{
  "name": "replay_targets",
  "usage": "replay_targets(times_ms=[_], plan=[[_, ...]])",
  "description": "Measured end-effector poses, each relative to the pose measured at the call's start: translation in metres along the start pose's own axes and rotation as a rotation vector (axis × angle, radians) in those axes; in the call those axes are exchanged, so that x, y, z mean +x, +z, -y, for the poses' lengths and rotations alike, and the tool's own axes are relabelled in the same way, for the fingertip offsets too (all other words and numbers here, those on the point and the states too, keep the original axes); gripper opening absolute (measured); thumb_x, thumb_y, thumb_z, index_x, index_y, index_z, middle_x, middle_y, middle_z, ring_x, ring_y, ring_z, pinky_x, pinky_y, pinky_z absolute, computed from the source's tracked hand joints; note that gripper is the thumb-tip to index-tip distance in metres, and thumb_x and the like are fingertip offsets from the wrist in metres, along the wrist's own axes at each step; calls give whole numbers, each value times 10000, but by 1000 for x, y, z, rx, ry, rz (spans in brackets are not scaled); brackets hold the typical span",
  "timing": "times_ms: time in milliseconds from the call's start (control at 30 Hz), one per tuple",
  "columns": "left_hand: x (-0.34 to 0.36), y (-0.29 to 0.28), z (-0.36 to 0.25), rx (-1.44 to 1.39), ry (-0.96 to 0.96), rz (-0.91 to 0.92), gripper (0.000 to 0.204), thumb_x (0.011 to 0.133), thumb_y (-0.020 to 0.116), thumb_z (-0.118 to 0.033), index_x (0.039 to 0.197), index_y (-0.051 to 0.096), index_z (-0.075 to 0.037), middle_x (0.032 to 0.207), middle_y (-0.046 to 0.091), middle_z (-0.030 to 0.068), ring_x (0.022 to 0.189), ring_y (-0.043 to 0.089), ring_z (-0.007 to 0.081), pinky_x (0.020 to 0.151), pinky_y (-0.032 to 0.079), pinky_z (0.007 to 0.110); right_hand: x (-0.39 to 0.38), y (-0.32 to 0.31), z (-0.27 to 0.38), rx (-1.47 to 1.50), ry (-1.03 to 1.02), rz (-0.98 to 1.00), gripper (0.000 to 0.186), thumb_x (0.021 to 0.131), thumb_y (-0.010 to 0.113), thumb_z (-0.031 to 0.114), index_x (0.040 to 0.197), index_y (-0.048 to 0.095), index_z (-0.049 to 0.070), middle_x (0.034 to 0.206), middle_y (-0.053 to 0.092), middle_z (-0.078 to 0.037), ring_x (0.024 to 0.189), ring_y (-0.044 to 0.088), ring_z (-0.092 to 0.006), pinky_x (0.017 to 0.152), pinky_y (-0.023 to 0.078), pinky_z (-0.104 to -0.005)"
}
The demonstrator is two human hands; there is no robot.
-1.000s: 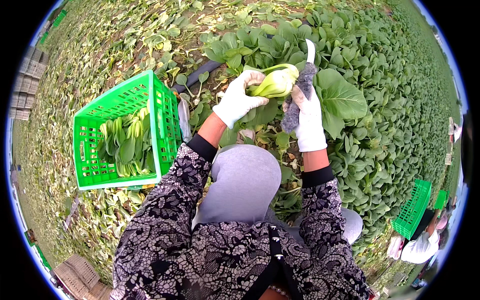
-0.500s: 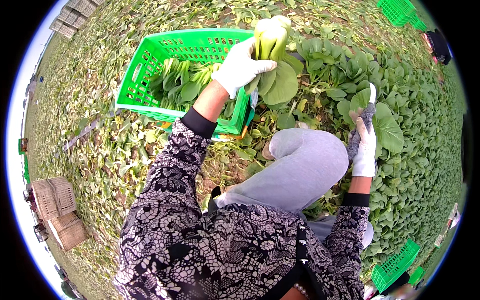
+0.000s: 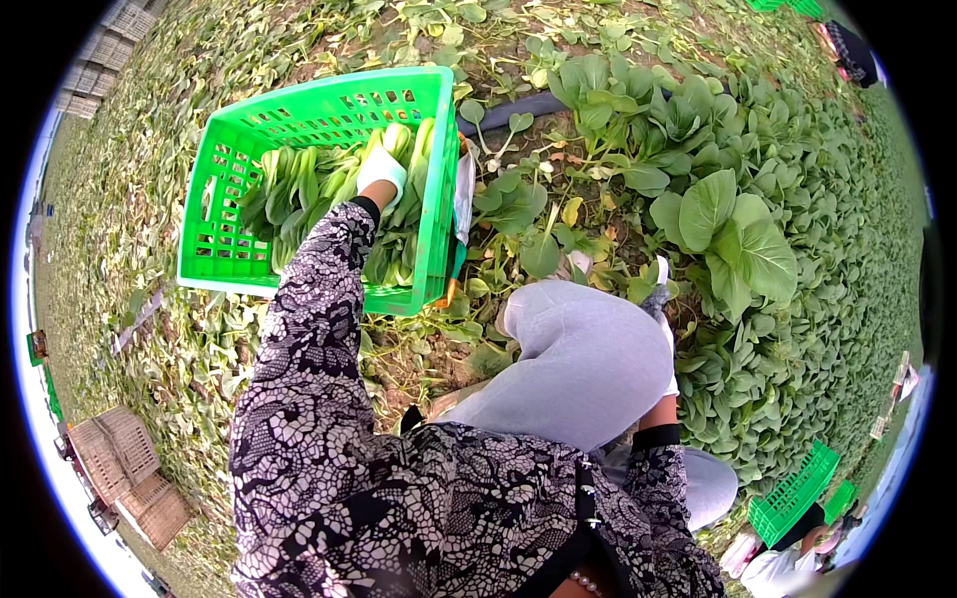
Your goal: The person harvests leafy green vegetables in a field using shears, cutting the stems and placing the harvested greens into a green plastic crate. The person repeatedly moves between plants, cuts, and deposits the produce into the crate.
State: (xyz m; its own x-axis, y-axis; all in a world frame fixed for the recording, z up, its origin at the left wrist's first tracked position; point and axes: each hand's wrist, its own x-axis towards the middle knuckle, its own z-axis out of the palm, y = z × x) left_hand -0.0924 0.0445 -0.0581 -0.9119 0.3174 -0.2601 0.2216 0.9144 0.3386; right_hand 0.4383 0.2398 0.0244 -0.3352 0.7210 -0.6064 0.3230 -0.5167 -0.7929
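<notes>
My left hand (image 3: 383,177), in a white glove, reaches down into a green plastic crate (image 3: 444,199). It is closed round a bok choy (image 3: 397,143) whose pale base shows just beyond the glove; the fingertips are hidden. Several other bok choy (image 3: 294,189) lie beside it in the crate, pale stems and dark leaves showing. Low beside my raised knee, my right hand (image 3: 672,349) is mostly hidden behind the grey trouser leg. A knife (image 3: 662,271) with a short pale blade and a grey wrapped handle sticks up from its grip.
Growing bok choy (image 3: 738,249) stand densely on the right. Cut leaves and bare soil (image 3: 449,364) lie around the crate. A dark strip (image 3: 513,112) runs along the ground beyond it. Stacked baskets (image 3: 125,468) are at the left, and another green crate (image 3: 793,495) at the lower right beside a person.
My left hand has carried the bok choy left and down into the crate. My right hand and the knife have dropped lower, behind the knee. The view has shifted a little.
</notes>
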Motion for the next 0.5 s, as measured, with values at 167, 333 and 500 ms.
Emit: replay_targets(times_ms=[167, 333, 500], plan=[[39, 10, 22, 166, 110, 217, 846, 877, 663, -569, 1465, 467, 7, 1286, 662, 246, 1169, 651, 373, 990, 500, 424, 14, 22, -19, 52, -19, 133, 355, 927, 727, 173, 1173, 575, -33, 955, 657, -44, 787, 596, -117, 729, 512, -267], [-11, -101, -51, 592, 93, 353, 650, 865, 668, -502, 1295, 655, -14, 1328, 638, 240, 1216, 624, 380, 1020, 499, 440, 22, 27, 8, -74, 77, 122, 365, 923, 689, 223, 1173, 626, -35, 935, 680, -57, 785, 614, -140, 752, 496, -288], [-94, -148, -170, 470, 485, -74, 300, 950, 635, -376, 906, 695, -85, 956, 701, 147, 932, 672, 370, 800, 528, 469, 54, -28, -10, 237, 89, -74, 299, 924, 708, 242, 1115, 629, 24, 814, 668, -49, 653, 613, -153, 616, 502, -300]])
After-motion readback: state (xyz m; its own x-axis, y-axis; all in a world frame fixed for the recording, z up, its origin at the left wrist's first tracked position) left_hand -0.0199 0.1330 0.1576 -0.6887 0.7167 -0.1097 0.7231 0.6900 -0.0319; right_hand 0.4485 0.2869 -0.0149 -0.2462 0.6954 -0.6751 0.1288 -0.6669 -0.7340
